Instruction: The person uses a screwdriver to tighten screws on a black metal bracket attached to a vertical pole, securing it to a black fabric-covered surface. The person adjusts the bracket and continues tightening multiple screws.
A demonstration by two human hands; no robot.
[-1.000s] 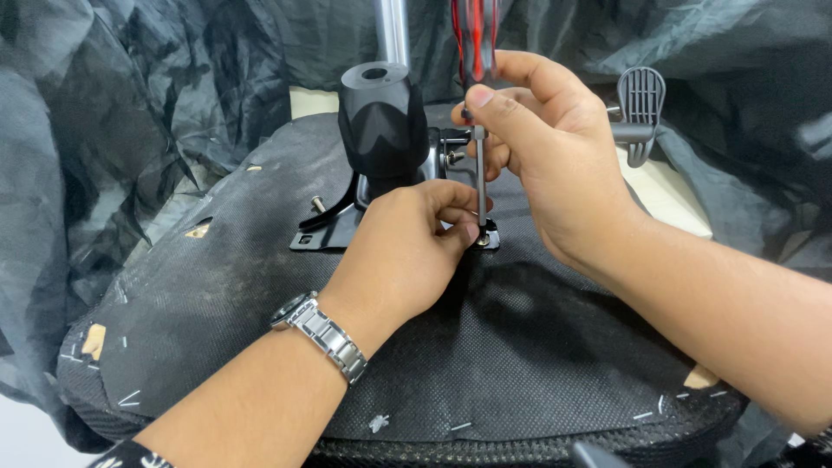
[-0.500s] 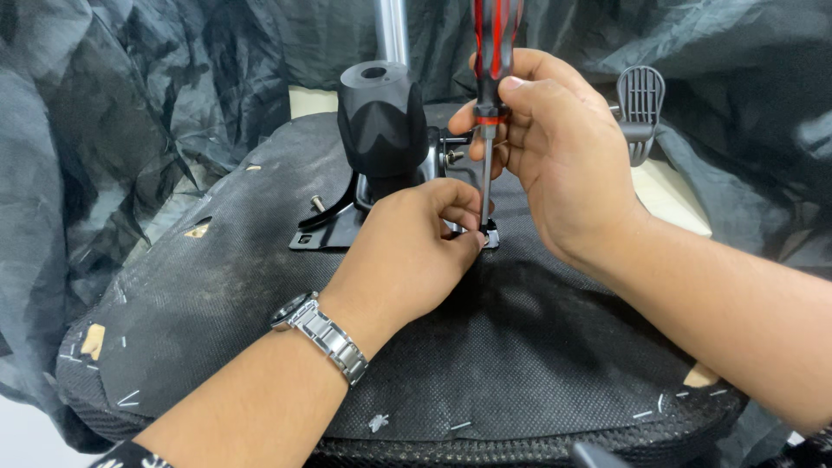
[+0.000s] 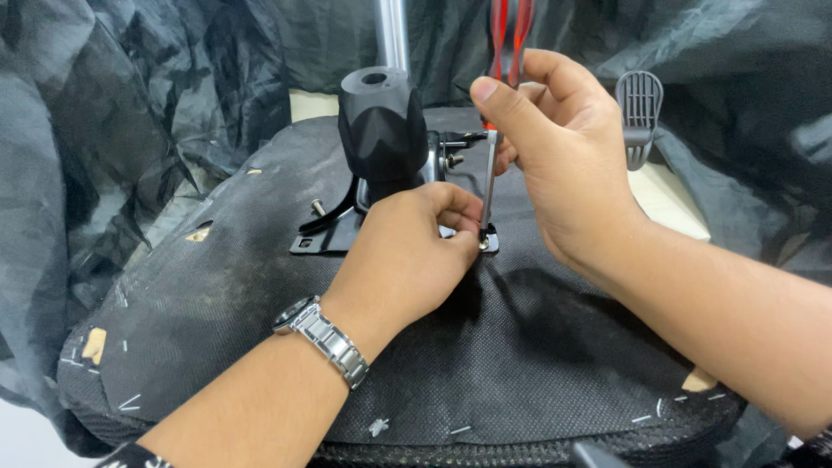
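An upturned chair seat, covered in black fabric, lies in front of me. A black metal mounting plate with a black tube housing is fixed on it. My right hand grips a screwdriver with a red and black handle, held upright, its steel shaft resting on a screw at the plate's right corner. My left hand, with a steel wristwatch on its wrist, pinches around the screw at the tip of the shaft.
A black plastic lever paddle sticks out behind my right hand. A chrome pole rises behind the housing. Crumpled black sheeting surrounds the seat. Staples and small tears run along the seat's fabric edge.
My right hand has shifted its grip on the handle and the screwdriver has turned a little. My left hand stays at the screw.
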